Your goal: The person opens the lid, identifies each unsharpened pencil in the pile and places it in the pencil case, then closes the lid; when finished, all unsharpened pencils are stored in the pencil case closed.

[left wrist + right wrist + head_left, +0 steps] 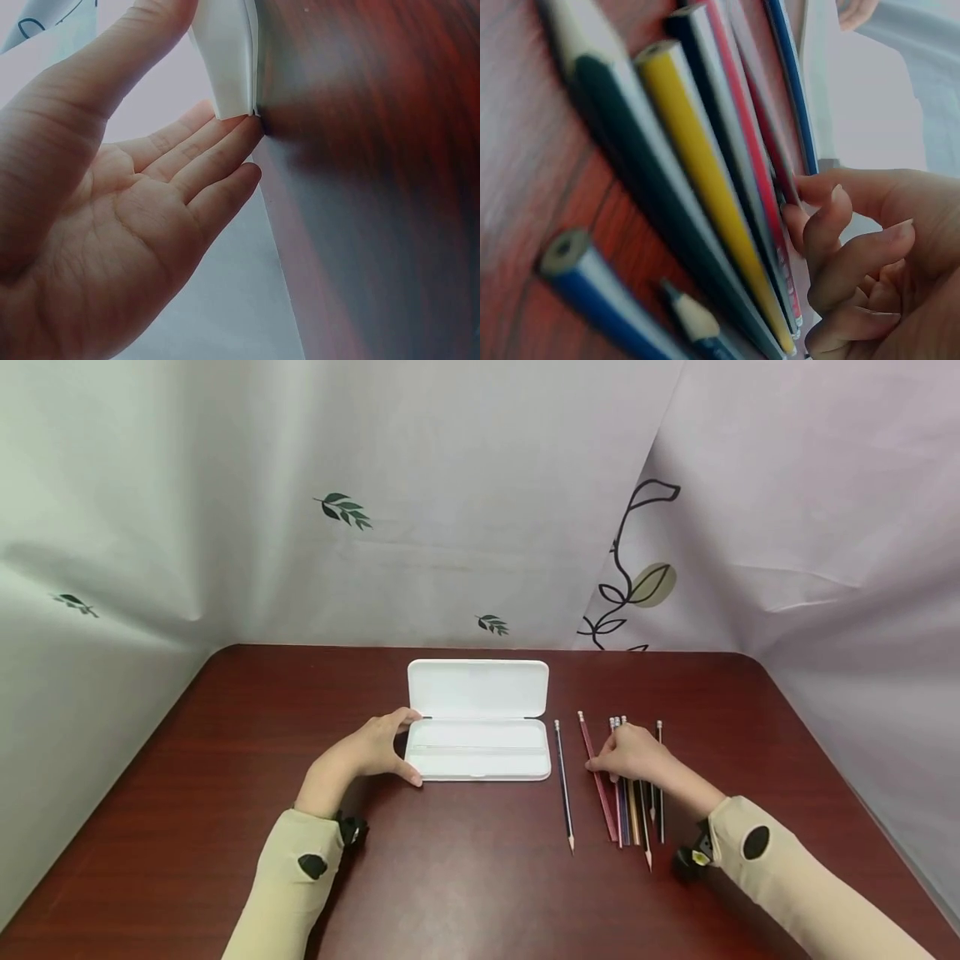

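Near the far edge of the table (465, 877), one open case (480, 766) is touched at its left end by the spread left hand (367, 747); rightward, one red pencil (602, 793) of eight pencils (564, 785) is pinched by the right hand (632, 753).

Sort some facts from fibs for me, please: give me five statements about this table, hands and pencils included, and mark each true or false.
1. The left hand touches the white case. True.
2. The case is closed. False: its lid is open.
3. The right hand touches a red pencil. True.
4. The red pencil lies left of the case. False: it lies to the right.
5. The dark blue pencil nearest the case has its sharpened tip toward the person. True.
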### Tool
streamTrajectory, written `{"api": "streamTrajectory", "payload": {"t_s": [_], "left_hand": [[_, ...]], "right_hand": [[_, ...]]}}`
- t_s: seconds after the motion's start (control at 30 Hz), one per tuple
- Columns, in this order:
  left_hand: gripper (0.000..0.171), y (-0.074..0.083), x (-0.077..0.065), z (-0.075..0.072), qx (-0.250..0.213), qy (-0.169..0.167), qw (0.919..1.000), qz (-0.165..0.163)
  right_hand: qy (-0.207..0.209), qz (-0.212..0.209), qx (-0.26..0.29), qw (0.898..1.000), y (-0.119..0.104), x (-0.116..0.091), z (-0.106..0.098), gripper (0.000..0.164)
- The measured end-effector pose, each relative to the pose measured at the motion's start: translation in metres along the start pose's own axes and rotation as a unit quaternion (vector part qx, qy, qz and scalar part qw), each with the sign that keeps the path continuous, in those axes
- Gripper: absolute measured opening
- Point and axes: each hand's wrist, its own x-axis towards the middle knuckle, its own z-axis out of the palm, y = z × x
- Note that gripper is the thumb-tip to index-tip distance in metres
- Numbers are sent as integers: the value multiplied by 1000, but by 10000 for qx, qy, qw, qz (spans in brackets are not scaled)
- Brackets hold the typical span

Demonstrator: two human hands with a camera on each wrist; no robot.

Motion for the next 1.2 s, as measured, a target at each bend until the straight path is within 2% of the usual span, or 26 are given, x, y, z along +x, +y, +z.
{"api": "streamTrajectory", "payload": {"t_s": [0.27, 0.4, 0.63, 0.8, 0.97, 1.2], "left_hand": [[95, 0, 2, -2, 12, 7, 10000, 31], [95, 0, 1, -3, 16, 0, 10000, 49], [95, -1, 1, -2, 24, 15, 10000, 62], [95, 0, 1, -2, 7, -17, 10000, 39], [96, 0, -1, -2, 6, -51, 10000, 0], [94, 1, -2, -2, 38, -25, 9999, 125]], "right_hand": [[-226, 0, 275, 9994, -1, 3, -6, 30], [-340, -23, 677, 9971, -1, 2, -12, 29], [-424, 228, 1343, 9898, -3, 7, -24, 25], [-448, -81, 1828, 9821, -3, 12, -27, 26], [-282, -645, 2524, 9651, -8, 23, -26, 29], [93, -1005, 2893, 9519, -27, 39, -29, 30]]}}
